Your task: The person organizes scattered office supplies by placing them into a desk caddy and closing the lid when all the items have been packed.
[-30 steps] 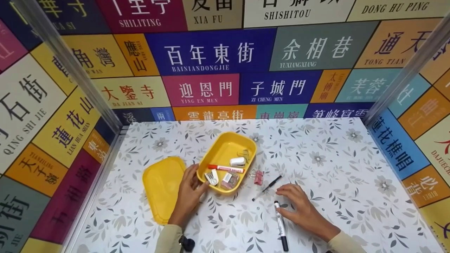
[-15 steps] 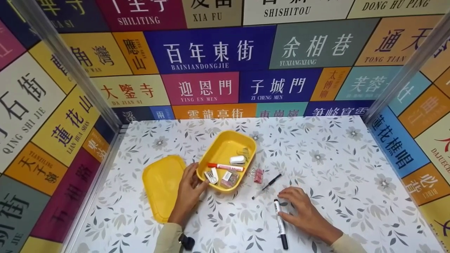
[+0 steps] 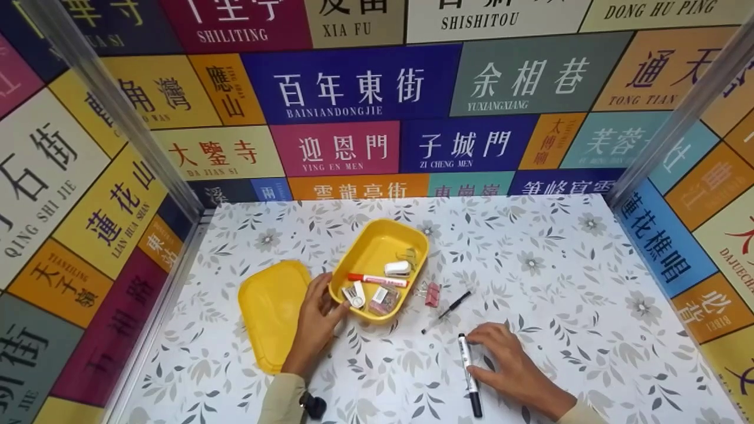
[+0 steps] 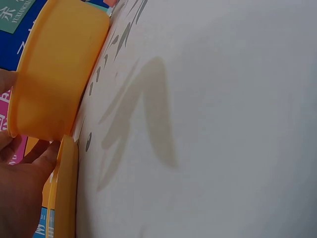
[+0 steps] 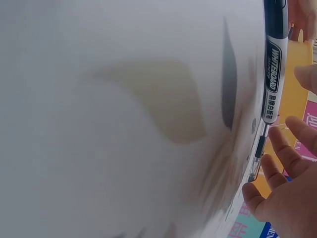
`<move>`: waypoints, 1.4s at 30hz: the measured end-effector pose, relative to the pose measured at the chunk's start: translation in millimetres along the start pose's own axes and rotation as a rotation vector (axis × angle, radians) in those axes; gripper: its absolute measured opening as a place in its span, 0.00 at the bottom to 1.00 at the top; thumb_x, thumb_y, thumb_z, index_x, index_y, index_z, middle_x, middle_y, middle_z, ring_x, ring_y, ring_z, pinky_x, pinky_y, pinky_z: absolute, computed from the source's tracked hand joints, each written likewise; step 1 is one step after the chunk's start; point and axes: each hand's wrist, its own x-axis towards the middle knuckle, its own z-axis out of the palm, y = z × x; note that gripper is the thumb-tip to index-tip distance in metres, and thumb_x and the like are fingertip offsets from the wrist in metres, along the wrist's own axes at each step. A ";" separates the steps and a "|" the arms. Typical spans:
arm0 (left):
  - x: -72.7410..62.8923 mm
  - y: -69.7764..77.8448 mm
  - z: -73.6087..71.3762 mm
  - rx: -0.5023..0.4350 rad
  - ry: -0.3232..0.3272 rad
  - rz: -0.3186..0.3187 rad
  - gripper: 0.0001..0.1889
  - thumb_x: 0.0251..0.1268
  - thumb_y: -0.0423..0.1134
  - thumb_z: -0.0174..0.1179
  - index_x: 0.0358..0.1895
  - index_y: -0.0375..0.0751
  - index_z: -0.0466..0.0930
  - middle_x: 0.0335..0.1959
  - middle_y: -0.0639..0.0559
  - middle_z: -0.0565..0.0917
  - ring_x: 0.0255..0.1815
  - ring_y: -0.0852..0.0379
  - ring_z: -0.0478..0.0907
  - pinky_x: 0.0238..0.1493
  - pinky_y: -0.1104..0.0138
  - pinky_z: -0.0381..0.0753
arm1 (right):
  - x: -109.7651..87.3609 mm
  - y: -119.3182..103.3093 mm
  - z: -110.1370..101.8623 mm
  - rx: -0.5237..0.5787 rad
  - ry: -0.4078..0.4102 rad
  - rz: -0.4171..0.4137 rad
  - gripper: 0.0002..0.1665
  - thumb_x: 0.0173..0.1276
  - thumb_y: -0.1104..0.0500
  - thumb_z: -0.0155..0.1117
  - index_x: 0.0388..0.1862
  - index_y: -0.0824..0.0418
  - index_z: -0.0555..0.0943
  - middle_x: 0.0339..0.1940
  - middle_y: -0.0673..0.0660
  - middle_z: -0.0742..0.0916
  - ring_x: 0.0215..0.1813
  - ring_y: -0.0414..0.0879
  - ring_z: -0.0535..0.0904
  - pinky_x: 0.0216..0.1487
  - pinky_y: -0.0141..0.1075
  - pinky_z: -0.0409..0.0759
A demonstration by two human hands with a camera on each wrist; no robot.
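My left hand (image 3: 318,330) holds the near-left corner of an open yellow plastic box (image 3: 365,250), thumb at the rim, fingers along the outer side. Inside lie a red marker (image 3: 383,281), a small white stapler (image 3: 397,268), a yellow binder clip (image 3: 409,255), a clear small case (image 3: 384,299) and a white-and-metal item (image 3: 354,294) of unclear kind. On the table to the right, my right hand (image 3: 509,365) hovers beside a whiteboard marker (image 3: 469,371), fingers spread around its upper part. The right wrist view shows the marker (image 5: 273,74) with no fingers closed round it.
A yellow lid (image 3: 274,318) lies left of the box, partly behind the left forearm. Right of the box are a pink binder clip (image 3: 432,294) and a thin black pen (image 3: 453,307). Sign-printed walls (image 3: 365,82) enclose the flower-patterned table (image 3: 565,247) at back and sides.
My right hand has come slightly nearer to me, its fingertips dropping lower beside the whiteboard marker. The left hand, the box and the other things stay put.
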 end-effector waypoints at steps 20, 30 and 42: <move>-0.6 0.9 -0.4 0.005 0.006 -0.022 0.40 0.73 0.30 0.72 0.85 0.38 0.66 0.87 0.37 0.60 0.81 0.36 0.71 0.82 0.53 0.71 | -6.4 -14.9 2.5 -0.077 -0.047 0.145 0.29 0.59 0.55 0.89 0.59 0.51 0.88 0.57 0.41 0.86 0.61 0.45 0.76 0.57 0.53 0.77; 0.6 -1.0 -0.1 -0.029 0.003 0.001 0.39 0.73 0.30 0.72 0.84 0.37 0.68 0.86 0.38 0.62 0.81 0.36 0.70 0.83 0.49 0.69 | -7.3 -19.5 5.3 -0.124 -0.026 0.153 0.30 0.57 0.53 0.90 0.57 0.52 0.88 0.55 0.43 0.86 0.58 0.45 0.76 0.54 0.53 0.77; -0.6 0.8 -0.8 0.010 0.006 -0.035 0.39 0.73 0.31 0.72 0.84 0.43 0.68 0.86 0.44 0.63 0.81 0.39 0.72 0.82 0.51 0.70 | 1.1 -20.6 6.0 -0.133 -0.090 0.292 0.23 0.59 0.61 0.87 0.52 0.50 0.88 0.40 0.38 0.83 0.50 0.41 0.75 0.48 0.45 0.76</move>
